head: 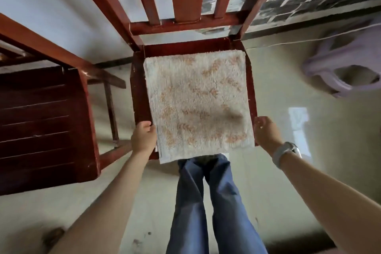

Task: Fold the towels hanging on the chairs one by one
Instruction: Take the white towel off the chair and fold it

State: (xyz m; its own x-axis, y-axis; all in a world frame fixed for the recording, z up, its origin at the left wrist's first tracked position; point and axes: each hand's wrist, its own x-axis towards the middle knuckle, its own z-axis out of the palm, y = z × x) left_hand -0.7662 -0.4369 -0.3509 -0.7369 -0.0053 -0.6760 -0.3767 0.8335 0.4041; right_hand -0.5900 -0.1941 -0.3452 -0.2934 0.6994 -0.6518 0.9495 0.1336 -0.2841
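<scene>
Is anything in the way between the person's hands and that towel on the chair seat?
Nothing visible. The left hand grips the near-left edge of the white, orange-patterned terry towel lying flat on the red wooden chair; the right hand is at its near-right edge.

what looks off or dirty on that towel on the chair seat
The towel lies flat on the chair seat, slightly skewed, with its near edge hanging over the front. A dark smudge sits near its right front corner; it could be a stain or a shadow. The left hand and right hand are at its sides.
</scene>
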